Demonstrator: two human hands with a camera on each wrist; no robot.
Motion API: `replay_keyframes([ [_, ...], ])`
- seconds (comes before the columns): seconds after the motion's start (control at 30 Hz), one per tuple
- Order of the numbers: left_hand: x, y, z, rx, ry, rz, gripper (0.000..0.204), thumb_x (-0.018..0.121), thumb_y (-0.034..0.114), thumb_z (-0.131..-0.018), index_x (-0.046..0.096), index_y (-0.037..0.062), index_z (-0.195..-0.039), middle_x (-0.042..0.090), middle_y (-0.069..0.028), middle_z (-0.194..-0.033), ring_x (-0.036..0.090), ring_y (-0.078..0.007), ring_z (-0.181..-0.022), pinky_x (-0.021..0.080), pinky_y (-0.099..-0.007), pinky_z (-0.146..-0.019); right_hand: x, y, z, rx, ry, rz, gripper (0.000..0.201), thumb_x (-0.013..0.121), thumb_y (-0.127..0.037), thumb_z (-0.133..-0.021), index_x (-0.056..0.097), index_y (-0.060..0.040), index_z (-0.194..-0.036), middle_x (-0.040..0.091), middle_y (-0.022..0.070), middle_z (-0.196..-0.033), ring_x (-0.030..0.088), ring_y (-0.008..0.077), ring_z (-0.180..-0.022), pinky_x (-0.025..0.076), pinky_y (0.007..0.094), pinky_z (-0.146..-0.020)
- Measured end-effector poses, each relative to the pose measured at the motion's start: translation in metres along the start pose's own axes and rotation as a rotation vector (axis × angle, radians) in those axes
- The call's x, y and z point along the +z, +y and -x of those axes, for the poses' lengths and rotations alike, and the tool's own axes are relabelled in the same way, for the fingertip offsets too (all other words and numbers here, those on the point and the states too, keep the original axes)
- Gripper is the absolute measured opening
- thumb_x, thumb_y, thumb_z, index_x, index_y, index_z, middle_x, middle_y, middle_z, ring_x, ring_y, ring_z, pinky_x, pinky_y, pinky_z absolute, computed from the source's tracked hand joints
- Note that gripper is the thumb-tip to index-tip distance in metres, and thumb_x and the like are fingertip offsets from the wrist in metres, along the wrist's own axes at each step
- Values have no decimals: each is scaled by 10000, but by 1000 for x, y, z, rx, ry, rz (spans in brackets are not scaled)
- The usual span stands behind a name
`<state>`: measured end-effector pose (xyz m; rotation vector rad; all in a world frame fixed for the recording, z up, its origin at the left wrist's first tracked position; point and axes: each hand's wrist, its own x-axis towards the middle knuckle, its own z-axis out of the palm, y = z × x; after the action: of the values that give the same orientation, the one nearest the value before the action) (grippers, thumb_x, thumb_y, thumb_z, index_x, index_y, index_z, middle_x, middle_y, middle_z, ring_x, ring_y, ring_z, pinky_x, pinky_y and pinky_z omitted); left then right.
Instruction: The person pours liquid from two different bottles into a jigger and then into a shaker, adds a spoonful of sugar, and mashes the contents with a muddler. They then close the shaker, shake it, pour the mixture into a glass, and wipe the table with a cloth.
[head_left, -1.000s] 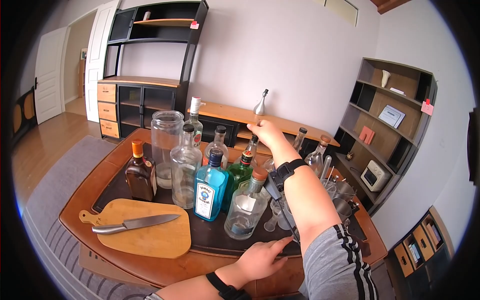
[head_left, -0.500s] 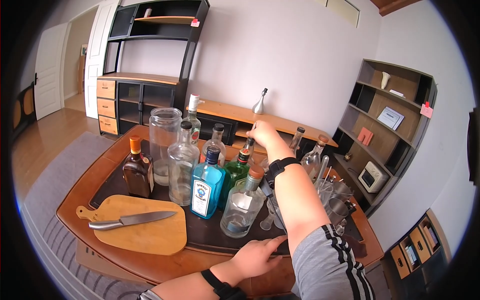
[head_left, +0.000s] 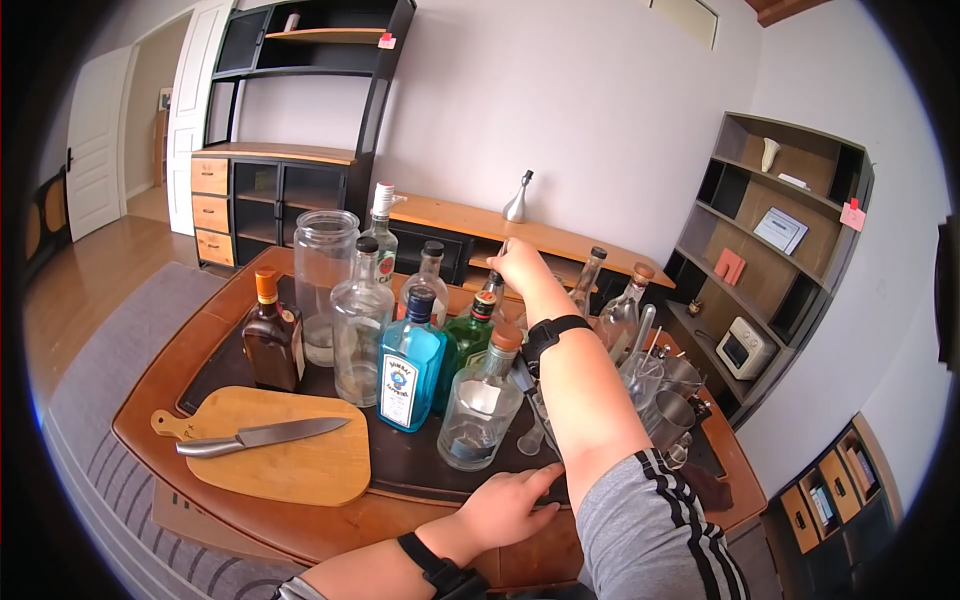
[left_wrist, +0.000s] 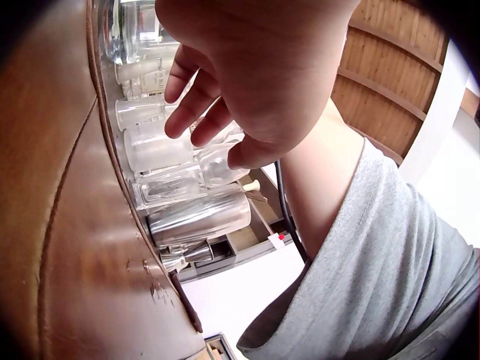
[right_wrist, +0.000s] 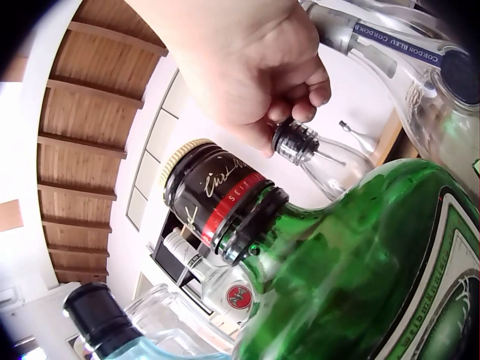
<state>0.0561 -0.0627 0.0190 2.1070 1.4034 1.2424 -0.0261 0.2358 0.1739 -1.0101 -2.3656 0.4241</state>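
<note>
Pinching the black top point(right_wrist: 298, 142) of a clear bottle point(right_wrist: 337, 176) between thumb and bent fingers of the right hand point(head_left: 525, 268), at the back of the cluster, just beyond a green bottle point(right_wrist: 337, 262). Holding nothing in the left hand point(head_left: 508, 508), with fingers loose and slightly spread, over the near side of the surface point(head_left: 410, 525), close to a brown-capped bottle point(head_left: 478, 425) and a small glass point(head_left: 532, 438); cannot tell whether touching the surface. Standing upright beside the green bottle, to the left: a blue bottle point(head_left: 410, 360). Farther left, near a wide jar point(head_left: 322, 270): a dark bottle with an orange cap point(head_left: 272, 345). Lying flat at the near left: a wooden board point(head_left: 290, 478), with a knife point(head_left: 270, 435) across it. To the right of the right forearm: a metal cup point(head_left: 667, 420) among glassware.
</note>
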Motion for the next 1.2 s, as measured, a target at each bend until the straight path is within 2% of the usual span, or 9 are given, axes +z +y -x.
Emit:
replay_keyframes([
  [0.07, 0, 1, 0, 2, -5, 9, 551, 664, 215, -847, 472, 49, -1336, 675, -170, -959, 672, -352, -827, 533, -446, -743, 1, 1, -3, -1, -10, 23, 358, 738, -219, -830, 654, 38, -1064, 680, 266, -1022, 658, 392, -989, 514, 439, -867],
  [0.17, -2, 1, 0, 22, 10, 13, 553, 670, 209, -848, 472, 57, -1341, 669, -155, -932, 670, -340, -789, 533, -434, -716, 8, 8, -6, -49, 70, 46, 309, 740, -253, -824, 642, 26, -913, 690, 208, -871, 667, 321, -833, 510, 424, -766],
  [0.27, 3, -3, 0, 76, 60, 12, 553, 684, 205, -849, 477, 69, -1343, 660, -126, -875, 665, -318, -719, 533, -410, -662, 11, 6, -5, -51, 47, 162, 394, 735, -312, -823, 657, 41, -980, 699, 219, -946, 671, 338, -883, 511, 425, -797],
  [0.4, 3, -3, 1, 88, 57, -21, 545, 672, 207, -856, 478, 69, -1345, 668, -138, -896, 667, -340, -763, 531, -422, -679, 1, -1, -2, 33, -223, 268, 601, 777, -394, -772, 648, 55, -1149, 666, 270, -1118, 654, 377, -1037, 515, 418, -911],
  [0.53, 2, 0, 2, 81, 44, -33, 531, 669, 210, -857, 486, 62, -1333, 674, -145, -914, 670, -346, -783, 531, -431, -687, 3, -3, -1, 103, -214, 223, 542, 827, -341, -711, 698, 51, -1062, 690, 258, -1050, 675, 364, -985, 531, 417, -863],
  [0.7, 4, -4, 2, 99, 56, -40, 522, 665, 215, -860, 491, 63, -1327, 679, -148, -931, 670, -350, -797, 533, -433, -697, 8, 0, -1, 127, -118, 192, 426, 810, -280, -722, 704, 30, -994, 710, 212, -1011, 680, 342, -935, 518, 412, -826],
  [0.9, 5, -6, 1, 93, 38, -31, 540, 666, 211, -861, 483, 77, -1351, 676, -145, -926, 669, -346, -802, 534, -430, -701, -26, -17, 3, 79, 53, 105, 401, 785, -237, -741, 668, 32, -1014, 710, 213, -931, 695, 321, -892, 531, 410, -794],
  [1.07, 4, -2, 2, 110, 59, -23, 528, 674, 212, -858, 507, 88, -1343, 665, -132, -904, 667, -320, -774, 535, -413, -690, -93, -40, 11, -114, 339, -101, 326, 730, -226, -758, 641, 27, -942, 700, 184, -812, 694, 329, -822, 533, 416, -739],
  [1.2, 2, 1, 1, 64, 35, 14, 497, 680, 211, -858, 542, 93, -1321, 654, -107, -884, 657, -283, -729, 527, -383, -667, -160, -70, 42, -229, 577, -219, 278, 724, -231, -781, 641, 7, -900, 680, 137, -770, 661, 244, -718, 503, 364, -680],
])
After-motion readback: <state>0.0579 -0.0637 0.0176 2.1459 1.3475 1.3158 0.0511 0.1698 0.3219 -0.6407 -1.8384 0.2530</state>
